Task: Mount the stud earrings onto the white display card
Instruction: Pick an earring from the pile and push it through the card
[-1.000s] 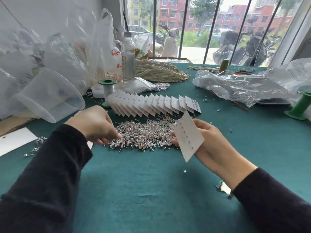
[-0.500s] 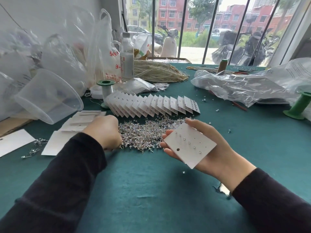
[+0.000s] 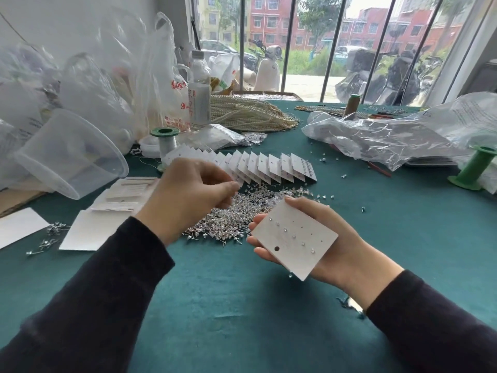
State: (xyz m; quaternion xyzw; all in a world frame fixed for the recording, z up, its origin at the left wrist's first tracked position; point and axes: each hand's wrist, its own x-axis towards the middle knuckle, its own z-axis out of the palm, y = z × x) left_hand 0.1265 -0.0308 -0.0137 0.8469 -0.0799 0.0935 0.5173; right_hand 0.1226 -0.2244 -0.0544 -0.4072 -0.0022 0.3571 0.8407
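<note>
Right hand (image 3: pixel 349 255) grips white display card (image 3: pixel 295 244), part-filled, above table (image 3: pixel 236 305), on near-edge side of stud earrings pile (image 3: pixel 242 211) | left hand (image 3: pixel 188 196) over pile, fingertips pinched; contents indiscernible

Two hands (image 3: pixel 188 196), one held card (image 3: pixel 295 238), two green spools (image 3: pixel 476 168), one bottle (image 3: pixel 199 100).

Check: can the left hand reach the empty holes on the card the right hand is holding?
Probably yes. The right hand holds the white display card face up, its empty holes uncovered, and only open air separates them from the left hand.
</note>
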